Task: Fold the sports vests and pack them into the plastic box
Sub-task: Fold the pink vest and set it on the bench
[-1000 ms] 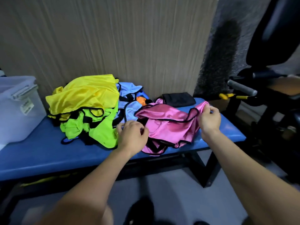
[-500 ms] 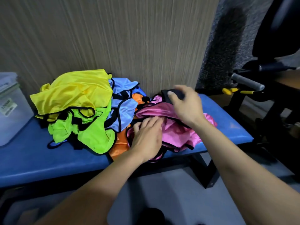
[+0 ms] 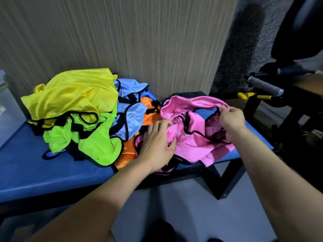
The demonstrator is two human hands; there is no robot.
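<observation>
A: Where is the pink vest relative to the two hands?

B: It lies crumpled at the right end of the blue bench, spilling over the near edge. Both hands are already on it. The left hand presses on its near-left part, at about eight o'clock from the cloth's middle, fingers curled and bunching a fold of pink fabric. The right hand is at about two o'clock from the middle, closed in a pinch on the black-trimmed edge of an opening.

A: So which hand is nearer the bulk of it?

B: The left, I'd say; it sits on the thick part, while the right has only the rim.

A: And the long axis?

B: Hard to call, since it's bunched. The mass runs roughly from ten o'clock to four o'clock across the bench. I cannot tell which end is neck or hem.

A: What does the next move hinge on?

B: Probably pulling the hands apart along that line to spread it flat. The orange vest touches it at nine o'clock and may drag along.

A: The box?

B: Only a sliver of the plastic box shows at the far left edge, well apart.
</observation>
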